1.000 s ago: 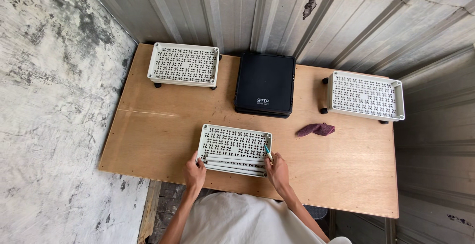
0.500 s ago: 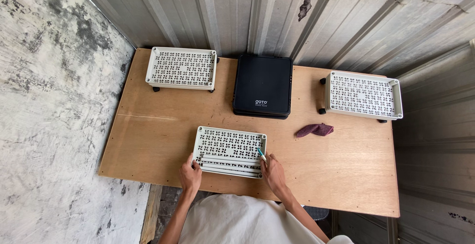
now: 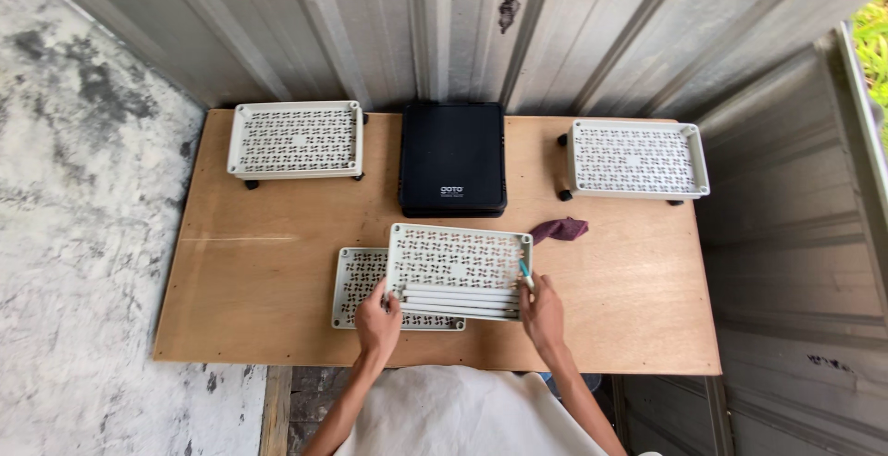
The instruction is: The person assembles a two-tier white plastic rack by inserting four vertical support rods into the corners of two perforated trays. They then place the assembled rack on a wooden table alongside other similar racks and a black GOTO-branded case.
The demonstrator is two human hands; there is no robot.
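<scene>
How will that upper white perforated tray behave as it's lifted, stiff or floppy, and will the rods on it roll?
The upper tray probably stays stiff: its edges look straight with the left hand and right hand gripping only its near corners. Likely light, being mostly perforated. The white rods lie loose along the near rim and may roll if tilted.

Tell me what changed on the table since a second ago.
The top tray with white sticks has been lifted off and shifted right, uncovering a second tray beneath. The left hand and right hand still grip its near corners. The black case, both far trays and the purple cloth stayed put.
</scene>
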